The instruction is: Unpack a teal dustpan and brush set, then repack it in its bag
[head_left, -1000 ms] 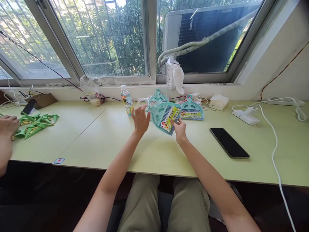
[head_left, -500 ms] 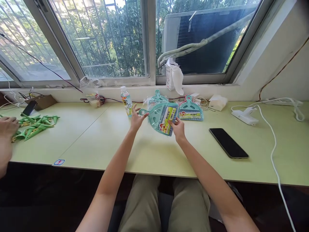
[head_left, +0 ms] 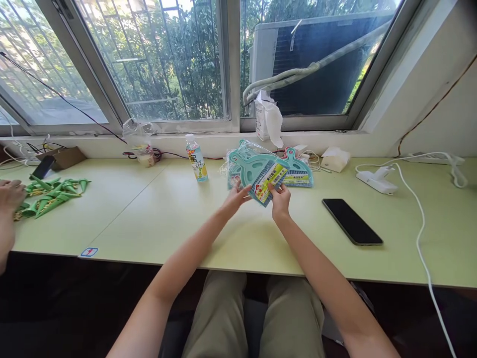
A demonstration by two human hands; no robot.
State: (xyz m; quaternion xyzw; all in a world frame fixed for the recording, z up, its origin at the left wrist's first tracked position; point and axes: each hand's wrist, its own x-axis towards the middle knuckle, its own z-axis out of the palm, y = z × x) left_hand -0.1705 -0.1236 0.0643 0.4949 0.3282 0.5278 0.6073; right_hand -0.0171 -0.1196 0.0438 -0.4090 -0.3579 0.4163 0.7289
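Observation:
Both my hands hold a small teal dustpan-and-brush set in clear wrap, with a yellow label across its bristles. It is raised above the table and tilted, its handle up to the left. My left hand grips its lower left edge. At the lower right, by the bristles, my right hand pinches the brush side. Behind it lies another wrapped teal set, mostly hidden. To the right is a further dustpan set with a similar label and some pink at its handle.
A drink bottle stands left of the sets. A black phone and a white power adapter with a cable lie to the right. At far left, another person's hand is by green cone-shaped pieces. A tissue pack hangs behind.
My left hand has moved from the handle to the lower left edge. The held set has turned so its handle points more upward, and it has shifted slightly right.

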